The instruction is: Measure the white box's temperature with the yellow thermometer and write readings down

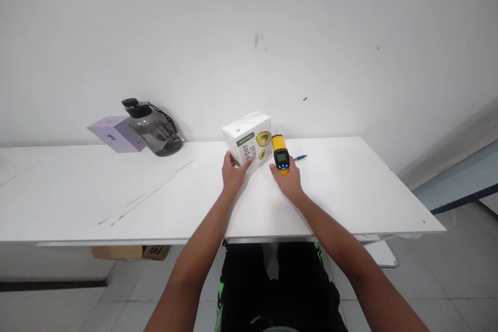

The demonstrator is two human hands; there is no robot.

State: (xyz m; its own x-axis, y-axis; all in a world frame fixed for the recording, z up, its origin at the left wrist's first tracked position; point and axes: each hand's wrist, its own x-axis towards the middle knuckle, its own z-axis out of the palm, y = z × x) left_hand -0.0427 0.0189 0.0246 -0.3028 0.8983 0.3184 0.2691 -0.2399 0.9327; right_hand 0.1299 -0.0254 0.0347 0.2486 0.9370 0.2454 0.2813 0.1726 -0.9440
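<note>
My left hand (234,172) is closed on the lower left end of a white box (249,137), which has avocado pictures and green lettering. The box is tilted, with its top and printed side showing. My right hand (288,179) grips a yellow and black infrared thermometer (280,155) with a small grey screen and blue buttons facing me. It stands just right of the box, its front end pointing away from me. Its handle is hidden in my fingers. Beside that hand lies a blue pen (300,157), partly covered.
The white table (155,207) runs along a white wall. At the back left, a grey transparent bottle (157,132) with a black lid leans beside a lilac box (119,134). A cardboard box (130,252) sits below the table, whose right edge is near.
</note>
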